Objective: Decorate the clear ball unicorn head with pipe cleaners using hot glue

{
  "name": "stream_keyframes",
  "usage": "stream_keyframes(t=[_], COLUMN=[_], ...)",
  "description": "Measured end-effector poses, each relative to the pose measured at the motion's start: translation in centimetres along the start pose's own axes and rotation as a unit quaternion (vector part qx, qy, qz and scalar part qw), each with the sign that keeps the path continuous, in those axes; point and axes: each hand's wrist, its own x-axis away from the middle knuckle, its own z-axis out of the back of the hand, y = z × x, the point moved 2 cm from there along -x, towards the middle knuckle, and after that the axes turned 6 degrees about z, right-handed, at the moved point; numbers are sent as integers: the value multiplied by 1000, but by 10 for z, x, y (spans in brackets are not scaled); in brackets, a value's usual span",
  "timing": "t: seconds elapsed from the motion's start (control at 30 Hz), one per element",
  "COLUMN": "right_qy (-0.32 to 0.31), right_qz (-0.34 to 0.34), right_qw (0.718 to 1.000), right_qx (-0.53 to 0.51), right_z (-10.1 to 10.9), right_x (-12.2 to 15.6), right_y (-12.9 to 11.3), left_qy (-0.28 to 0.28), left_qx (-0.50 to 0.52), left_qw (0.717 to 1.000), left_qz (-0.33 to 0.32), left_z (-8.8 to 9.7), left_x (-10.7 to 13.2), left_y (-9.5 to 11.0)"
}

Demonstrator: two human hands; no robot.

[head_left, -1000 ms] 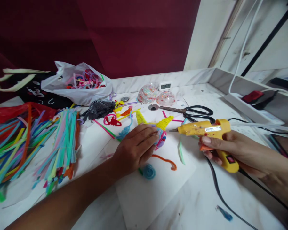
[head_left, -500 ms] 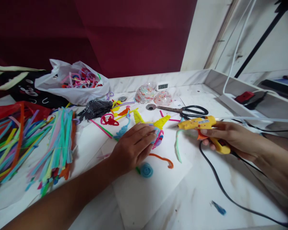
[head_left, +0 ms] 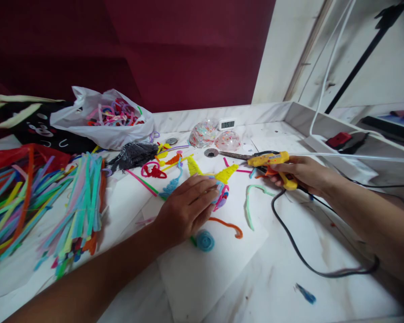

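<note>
My left hand [head_left: 190,202] is closed over a colourful pipe-cleaner figure [head_left: 223,197] with yellow pointed pieces [head_left: 227,174] at its top. Most of the figure is hidden under the fingers. In my right hand [head_left: 298,172] is a yellow hot glue gun [head_left: 268,159], its tip pointing left above the table. Behind the gun lie black-handled scissors [head_left: 237,155], partly covered by it. A blue pipe-cleaner coil [head_left: 205,241] and a bent orange pipe cleaner [head_left: 227,224] rest on white paper near my left hand. A pale green pipe cleaner [head_left: 248,206] curves between the hands.
Bundled pipe cleaners [head_left: 84,197] cover the left side. A white plastic bag [head_left: 104,132] of coloured pieces stands behind. Two clear domes [head_left: 202,133] and a small digital clock [head_left: 226,124] sit at the back. The black cord [head_left: 289,237] loops across the right side.
My right hand has moved the glue gun away and slightly left, over the scissors' handles. The cord has shifted with it. My left hand stays on the figure.
</note>
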Motion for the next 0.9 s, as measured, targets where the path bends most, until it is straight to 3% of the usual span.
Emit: stream_keyframes(t=[0.1,0.23,0.3,0.4,0.53,0.73,0.9], right_qy=[-37,32,49,-22,-40,-62,-73], right_qz=[-25,14,82,253,424,448,427], right_qw=[993,962,951,941,891,871,877], right_qx=[107,270,292,223,159,192,207], right_z=[8,26,23,1,-28,-48,-55], right_x=[-8,-4,11,45,80,82,78], right_y=[2,-10,-22,-46,-75,-89,-92], left_qy=[2,5,3,2,-2,-1,-1], left_qx=[-5,-5,-4,-1,5,1,-2], left_qw=[1000,1000,1000,1000,1000,1000,1000], left_qz=[0,-1,0,-4,0,4,5], left_z=[0,-1,-1,-1,-2,-3,-2], left_x=[0,1,2,1,1,3,3], left_y=[-1,-1,-1,-1,-1,-2,-2])
